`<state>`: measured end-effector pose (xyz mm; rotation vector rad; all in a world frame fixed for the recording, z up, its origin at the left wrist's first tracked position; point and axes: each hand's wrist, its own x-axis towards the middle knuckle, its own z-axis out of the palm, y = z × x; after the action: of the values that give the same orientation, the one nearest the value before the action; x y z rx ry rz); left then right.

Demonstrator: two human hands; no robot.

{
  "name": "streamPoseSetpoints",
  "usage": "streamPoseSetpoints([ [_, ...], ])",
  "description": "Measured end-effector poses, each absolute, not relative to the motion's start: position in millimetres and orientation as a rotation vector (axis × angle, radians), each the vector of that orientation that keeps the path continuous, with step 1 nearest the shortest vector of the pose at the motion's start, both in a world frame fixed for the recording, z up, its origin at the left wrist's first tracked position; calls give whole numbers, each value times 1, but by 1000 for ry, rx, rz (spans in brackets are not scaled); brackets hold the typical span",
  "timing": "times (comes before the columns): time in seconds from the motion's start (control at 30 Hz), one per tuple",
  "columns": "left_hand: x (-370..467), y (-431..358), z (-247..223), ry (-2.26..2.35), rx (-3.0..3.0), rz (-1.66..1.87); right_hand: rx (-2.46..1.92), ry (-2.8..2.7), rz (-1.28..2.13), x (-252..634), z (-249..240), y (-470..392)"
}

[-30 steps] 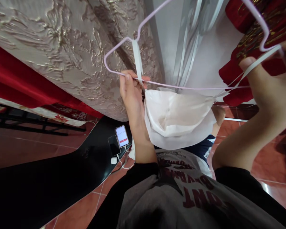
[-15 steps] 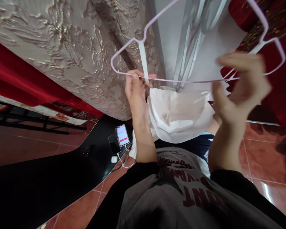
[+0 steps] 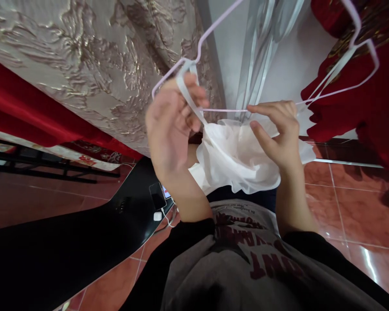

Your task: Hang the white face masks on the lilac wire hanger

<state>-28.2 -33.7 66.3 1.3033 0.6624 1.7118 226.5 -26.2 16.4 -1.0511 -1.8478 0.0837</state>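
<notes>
A pink hanger (image 3: 221,110) spans the upper middle, with a white garment (image 3: 243,160) hanging from it by thin straps over my lap. The left strap (image 3: 189,96) loops over the hanger's left shoulder notch. Beside that strap is my left hand (image 3: 175,116), blurred, its fingers apart and curving behind the strap. My right hand (image 3: 277,129) is at the hanger's lower bar, forefinger touching it near the middle and thumb apart below, in front of the garment. Another strap (image 3: 332,77) runs from the hanger's right notch down to the garment.
On the black bench (image 3: 94,233) at the left lie a dark phone (image 3: 157,195), a second lit phone partly hidden by my left arm, and a white charging case (image 3: 157,216) with a cable. Patterned curtain (image 3: 84,56) and red cloth (image 3: 372,108) hang around.
My left hand has let go of the lower bar and moved up and left to the strap. My right hand has moved left along the bar. The garment has shifted and its right side spread.
</notes>
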Motion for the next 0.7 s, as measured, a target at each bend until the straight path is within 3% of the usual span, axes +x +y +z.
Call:
streamPoseSetpoints([
  [0.2,-47,-15,51,968,1112,2181,-1056,-1795,76,234,21,-30],
  [0.37,-23,-18,26,924,1027,1889,-1012,-1851,120,214,23,-38],
  [0.5,2,-19,30,751,1000,1905,-1003,-1814,116,203,25,-46],
  [0.7,2,-16,32,825,971,1847,-1082,-1345,-161,253,-17,-24],
])
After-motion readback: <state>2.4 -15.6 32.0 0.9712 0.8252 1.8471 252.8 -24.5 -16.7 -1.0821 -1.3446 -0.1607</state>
